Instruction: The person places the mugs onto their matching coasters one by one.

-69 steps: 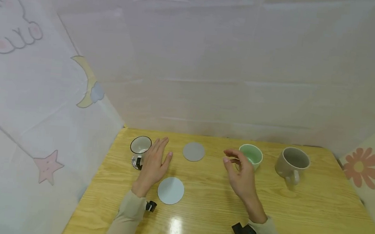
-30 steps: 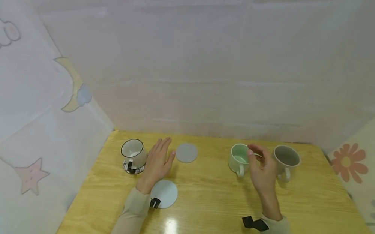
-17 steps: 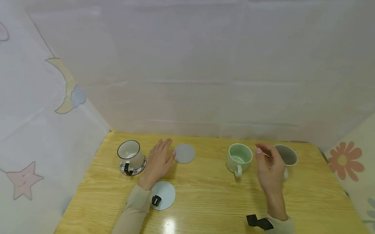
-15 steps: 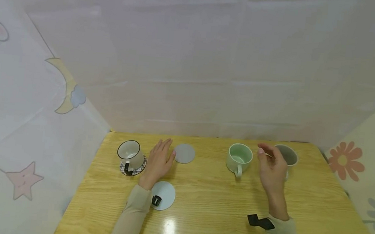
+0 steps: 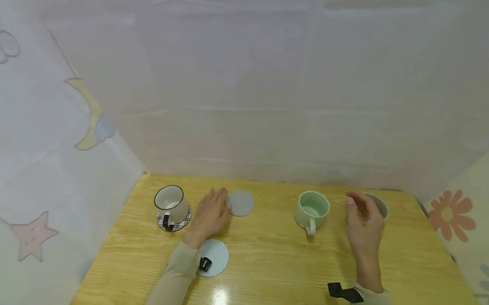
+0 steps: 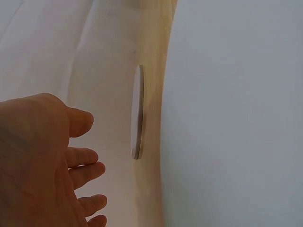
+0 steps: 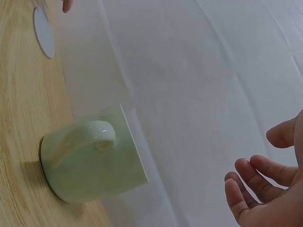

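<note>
In the head view my left hand (image 5: 208,218) hovers palm down with straight fingers, between a white mug (image 5: 172,203) with a dark rim and black handle and a round grey coaster (image 5: 241,203). The left wrist view shows it holding nothing, with the grey coaster (image 6: 137,113) seen edge-on beyond the fingertips. My right hand (image 5: 365,228), fingers loosely bent and nothing between them, is in front of a grey mug (image 5: 380,205), hiding most of it. Left of that hand stands a pale green mug (image 5: 312,212), its handle (image 7: 90,135) clear in the right wrist view.
The white mug stands on a plaid coaster (image 5: 182,222). A light blue-white coaster (image 5: 219,255) lies near my left wrist, partly covered by a black wrist mount (image 5: 205,264). A wooden table (image 5: 277,273) carries everything, with printed cloth walls (image 5: 234,73) at its back and sides.
My right hand has moved right, from in front of the green mug to in front of the grey one. My left hand has shifted slightly right, away from the white mug. The head view has turned slightly.
</note>
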`<state>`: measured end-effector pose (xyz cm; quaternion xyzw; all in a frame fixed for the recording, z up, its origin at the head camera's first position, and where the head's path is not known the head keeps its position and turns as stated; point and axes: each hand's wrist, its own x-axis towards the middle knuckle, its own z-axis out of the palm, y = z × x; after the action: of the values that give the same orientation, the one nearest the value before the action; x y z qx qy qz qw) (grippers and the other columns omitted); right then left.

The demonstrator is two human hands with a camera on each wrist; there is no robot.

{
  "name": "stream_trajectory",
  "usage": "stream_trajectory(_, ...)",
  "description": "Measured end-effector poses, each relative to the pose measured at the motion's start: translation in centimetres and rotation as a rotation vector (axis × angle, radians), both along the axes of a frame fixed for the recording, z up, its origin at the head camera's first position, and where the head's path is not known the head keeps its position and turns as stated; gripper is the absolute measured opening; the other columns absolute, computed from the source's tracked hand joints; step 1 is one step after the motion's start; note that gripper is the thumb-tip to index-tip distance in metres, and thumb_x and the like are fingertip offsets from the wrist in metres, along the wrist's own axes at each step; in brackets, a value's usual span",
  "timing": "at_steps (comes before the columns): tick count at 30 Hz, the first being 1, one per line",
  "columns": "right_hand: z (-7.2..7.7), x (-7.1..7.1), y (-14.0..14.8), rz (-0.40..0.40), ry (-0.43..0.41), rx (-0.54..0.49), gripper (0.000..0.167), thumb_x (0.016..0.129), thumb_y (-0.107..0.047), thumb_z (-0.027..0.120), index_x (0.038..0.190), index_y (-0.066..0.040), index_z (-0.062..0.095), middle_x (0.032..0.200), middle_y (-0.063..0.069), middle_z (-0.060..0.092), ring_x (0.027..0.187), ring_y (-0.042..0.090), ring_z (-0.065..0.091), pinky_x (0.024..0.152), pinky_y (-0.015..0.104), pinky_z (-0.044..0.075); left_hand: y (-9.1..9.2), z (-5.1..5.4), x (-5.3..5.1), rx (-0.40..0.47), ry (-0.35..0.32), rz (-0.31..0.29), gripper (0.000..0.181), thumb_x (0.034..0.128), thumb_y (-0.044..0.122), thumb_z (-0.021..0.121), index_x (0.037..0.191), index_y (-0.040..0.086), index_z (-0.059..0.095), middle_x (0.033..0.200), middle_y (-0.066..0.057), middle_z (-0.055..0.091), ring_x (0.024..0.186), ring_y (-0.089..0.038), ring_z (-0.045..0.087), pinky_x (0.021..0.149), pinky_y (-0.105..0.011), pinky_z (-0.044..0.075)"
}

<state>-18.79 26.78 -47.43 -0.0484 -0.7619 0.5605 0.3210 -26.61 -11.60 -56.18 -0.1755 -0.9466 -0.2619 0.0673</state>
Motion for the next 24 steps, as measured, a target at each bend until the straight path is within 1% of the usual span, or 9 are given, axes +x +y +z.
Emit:
stream_trajectory(4, -0.3, 0.1, 0.4, -0.014, -0.011, 0.003, 0.029, 0.107, -0.011, 0.064, 0.128, 0.009, 0.069, 0.112, -0.015, 0.069, 0.104, -0.004, 0.063, 0.09, 0.007, 0.047, 0.2, -0.3, -0.3, -0.059, -0.046, -0.018, 0.058, 0.1118, 0.028, 0.054, 0.161, 0.0, 0.044, 0.168, -0.019, 0.042, 0.158, -0.052, 0.03, 0.128, -0.066, 0.027)
stream_trajectory(7, -0.3, 0.1, 0.6, -0.015, -0.002, -0.003, 0.028, 0.107, -0.009, 0.063, 0.127, 0.009, 0.069, 0.111, -0.016, 0.068, 0.104, -0.005, 0.062, 0.09, 0.008, 0.047, 0.3, -0.4, -0.6, -0.108, -0.081, -0.027, 0.059, 0.1129, 0.03, 0.051, 0.163, 0.001, 0.041, 0.171, -0.019, 0.038, 0.159, -0.05, 0.028, 0.129, -0.064, 0.025)
stream_trajectory(14, -0.4, 0.1, 1.1, -0.033, -0.006, 0.002, 0.029, 0.107, -0.011, 0.065, 0.127, 0.008, 0.07, 0.11, -0.021, 0.067, 0.104, -0.005, 0.063, 0.089, 0.007, 0.046, 0.4, -0.6, -1.3, -0.174, -0.163, -0.028, 0.064, 0.1129, 0.033, 0.047, 0.167, 0.001, 0.032, 0.175, -0.019, 0.03, 0.161, -0.05, 0.021, 0.131, -0.065, 0.021)
stream_trajectory(19, -0.3, 0.2, 1.2, -0.049, -0.022, -0.003, 0.029, 0.107, -0.013, 0.065, 0.126, 0.008, 0.07, 0.107, -0.024, 0.066, 0.103, -0.005, 0.063, 0.088, 0.008, 0.046, 0.2, -1.0, -1.8, -0.239, -0.214, -0.039, 0.067, 0.1142, 0.037, 0.042, 0.171, 0.005, 0.024, 0.179, -0.014, 0.02, 0.164, -0.048, 0.015, 0.132, -0.064, 0.018)
stream_trajectory(24, -0.5, 0.0, 1.5, -0.057, -0.033, -0.011, 0.028, 0.107, -0.013, 0.065, 0.126, 0.006, 0.071, 0.107, -0.022, 0.066, 0.103, -0.005, 0.063, 0.088, 0.009, 0.046, 0.0, -1.6, -2.0, -0.279, -0.25, -0.055, 0.068, 0.1156, 0.039, 0.037, 0.172, 0.008, 0.017, 0.18, -0.011, 0.014, 0.165, -0.046, 0.01, 0.133, -0.063, 0.015)
